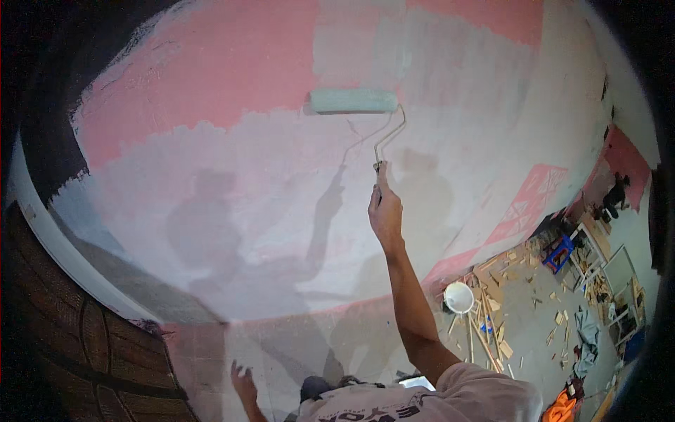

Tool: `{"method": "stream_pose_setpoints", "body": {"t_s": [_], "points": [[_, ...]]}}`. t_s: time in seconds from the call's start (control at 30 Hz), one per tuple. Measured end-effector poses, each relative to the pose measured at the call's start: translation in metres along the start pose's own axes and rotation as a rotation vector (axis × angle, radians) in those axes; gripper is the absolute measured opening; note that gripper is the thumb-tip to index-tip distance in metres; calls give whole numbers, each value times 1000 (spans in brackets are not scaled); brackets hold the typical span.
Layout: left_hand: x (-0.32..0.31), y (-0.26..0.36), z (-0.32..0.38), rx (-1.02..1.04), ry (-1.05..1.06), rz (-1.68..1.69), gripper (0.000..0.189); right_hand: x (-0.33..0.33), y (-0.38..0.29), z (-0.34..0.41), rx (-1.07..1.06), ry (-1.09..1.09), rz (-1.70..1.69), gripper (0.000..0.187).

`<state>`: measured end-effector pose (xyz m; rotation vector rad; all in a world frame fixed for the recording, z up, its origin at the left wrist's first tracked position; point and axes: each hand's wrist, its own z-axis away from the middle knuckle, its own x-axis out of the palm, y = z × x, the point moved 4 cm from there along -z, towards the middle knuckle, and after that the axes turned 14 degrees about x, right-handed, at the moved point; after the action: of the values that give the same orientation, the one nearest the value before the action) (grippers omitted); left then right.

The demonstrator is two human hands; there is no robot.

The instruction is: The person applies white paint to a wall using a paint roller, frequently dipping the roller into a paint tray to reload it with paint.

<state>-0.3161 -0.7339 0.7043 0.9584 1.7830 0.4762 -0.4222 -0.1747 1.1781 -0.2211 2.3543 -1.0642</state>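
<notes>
My right hand [385, 208] grips the handle of a paint roller, its index finger stretched along the shaft. The pale, paint-covered roller sleeve [353, 101] lies level against the wall, and a bent wire frame [391, 129] joins it to the handle. Bare pink wall [253, 63] shows to the upper left of the sleeve; whitish paint [274, 200] covers the wall below it, with pink showing through. Low at the left, my left hand [244, 381] hangs beside my body with its fingers apart, holding nothing.
A white bucket [459, 298] stands on the floor at the right among wooden strips [482, 322] and scattered scraps. Farther right are a blue plastic stool [559, 254], frames [622, 269] and grey cloth [586, 337]. An orange item [561, 407] lies near the bottom edge. A brown panelled door [95, 337] borders the left.
</notes>
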Motion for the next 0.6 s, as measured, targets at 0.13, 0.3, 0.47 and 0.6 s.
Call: {"method": "stream_pose_setpoints", "body": {"t_s": [0.13, 0.3, 0.47, 0.6], "points": [[-4, -29, 54, -277, 407, 268, 55, -9, 5, -18, -64, 134, 48, 59], [-8, -98, 32, -169, 404, 524, 58, -25, -66, -69, -161, 186, 64, 59], [19, -19, -115, -137, 185, 406, 52, -75, -105, -125, -260, 283, 83, 54], [9, -15, -187, 38, 159, 407, 51, -82, -168, -183, -240, 357, 115, 42]]}}
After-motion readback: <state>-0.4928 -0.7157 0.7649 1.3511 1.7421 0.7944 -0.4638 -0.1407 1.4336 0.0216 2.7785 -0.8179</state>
